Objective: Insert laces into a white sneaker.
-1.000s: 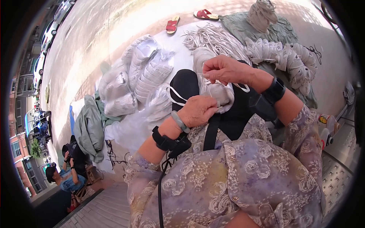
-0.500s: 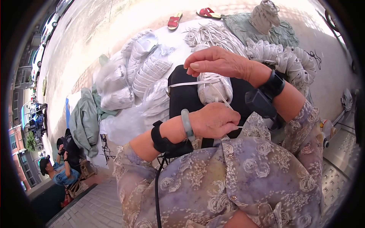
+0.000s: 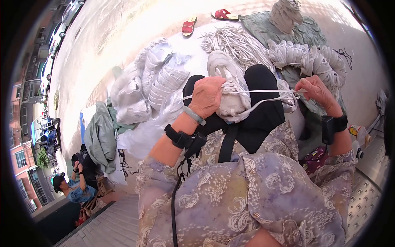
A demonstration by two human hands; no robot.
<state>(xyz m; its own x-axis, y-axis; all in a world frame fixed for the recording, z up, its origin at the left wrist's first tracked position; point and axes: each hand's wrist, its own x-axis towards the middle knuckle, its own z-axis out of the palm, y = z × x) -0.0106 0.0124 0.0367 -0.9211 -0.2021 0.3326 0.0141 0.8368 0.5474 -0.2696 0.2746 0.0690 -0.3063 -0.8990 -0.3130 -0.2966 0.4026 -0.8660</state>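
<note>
A pale sneaker (image 3: 231, 103) lies across my lap, its toe end toward me. My left hand (image 3: 207, 96) is closed at the sneaker's left side, fingertips at the lacing, with a lace end sticking out to its left. Stretched rightward from the eyelets, a white shoelace (image 3: 265, 91) runs to my right hand (image 3: 314, 90), which pinches it beyond my right knee. A second lace strand sags below the taut one. Another pale shoe (image 3: 287, 102) shows partly behind the strands, next to my right knee.
Ahead lies a heap of loose white laces (image 3: 234, 43). Bundled laces (image 3: 312, 59) rest on green cloth at the right. Wrapped white bundles (image 3: 154, 82) and a grey-green cloth (image 3: 101, 136) are at left. Red slippers (image 3: 189, 26) stand far ahead. A person (image 3: 78, 185) sits at far left.
My right hand has moved from above the shoe out to the right, drawing the lace along. My left hand has gone from near my body up to the shoe's left side.
</note>
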